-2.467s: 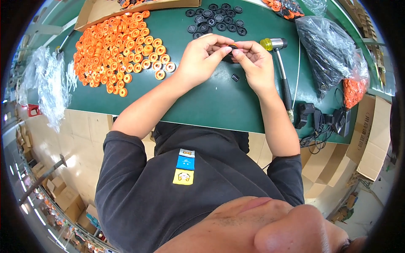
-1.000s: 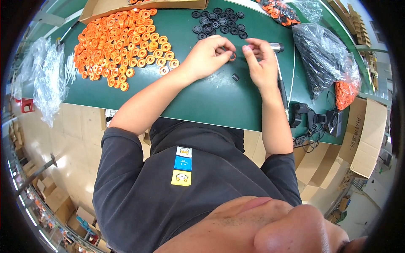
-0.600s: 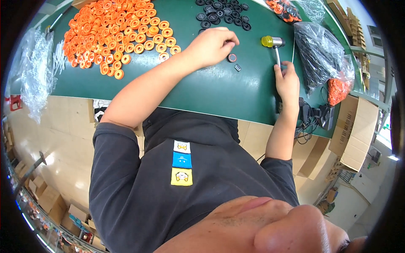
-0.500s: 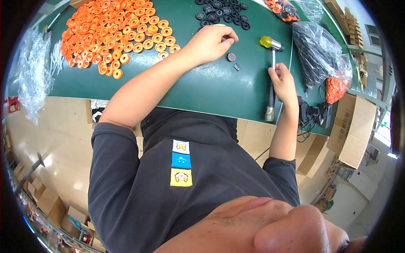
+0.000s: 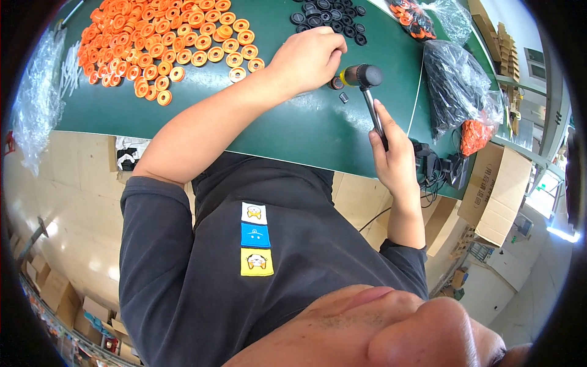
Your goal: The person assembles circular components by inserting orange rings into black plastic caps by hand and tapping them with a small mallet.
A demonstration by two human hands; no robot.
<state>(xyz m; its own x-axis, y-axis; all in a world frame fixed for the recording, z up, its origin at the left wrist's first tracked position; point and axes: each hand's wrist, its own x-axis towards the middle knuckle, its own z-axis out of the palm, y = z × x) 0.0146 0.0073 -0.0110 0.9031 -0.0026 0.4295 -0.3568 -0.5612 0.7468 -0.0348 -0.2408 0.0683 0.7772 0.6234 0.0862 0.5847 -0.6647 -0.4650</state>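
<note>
My right hand (image 5: 394, 153) grips the handle of a mallet (image 5: 369, 76) with a dark face, a metal middle and a yellow face. The mallet's head is over the table, beside a small round dark piece with an orange-brown rim (image 5: 335, 83), which it partly covers. My left hand (image 5: 310, 58) is just above and left of that piece, fingers curled and thumb bent in; whatever they may hold is hidden. A small metallic block (image 5: 344, 98) lies just below the mallet head.
A big heap of orange wheel-like rings (image 5: 153, 43) covers the green table's (image 5: 208, 113) far left. Black round caps (image 5: 327, 15) lie beyond my left hand. Clear plastic bags (image 5: 455, 85) with dark and orange parts, black cables (image 5: 431, 168) and a cardboard box (image 5: 495, 192) stand right.
My right hand has lifted the mallet off the table's right part and swung its head left, over the round piece. My left hand has come slightly nearer that piece.
</note>
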